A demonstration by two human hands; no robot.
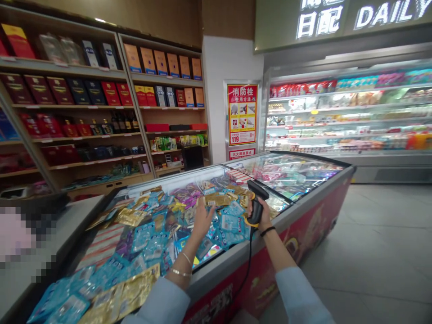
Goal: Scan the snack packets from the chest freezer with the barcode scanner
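Note:
My left hand (203, 219) reaches over a pile of snack packets, its thumb apart from its fingers. The fingertips are at the left end of a gold packet (219, 199); whether they touch it, I cannot tell. My right hand (265, 215) is wrapped round the grip of a black and yellow barcode scanner (257, 208), whose head points left over the pile. From its base a black cable (250, 256) hangs down past the freezer's front. Blue packets (232, 223) lie between my hands, and purple packets (189, 194) lie farther back.
The packets lie on the glass top of a chest freezer (236, 252) with a grey rim. Beside it at left is a counter (50, 245). Shelves of boxed goods (101, 92) and a lit chiller (351, 112) stand behind. A fire notice (242, 114) hangs between them.

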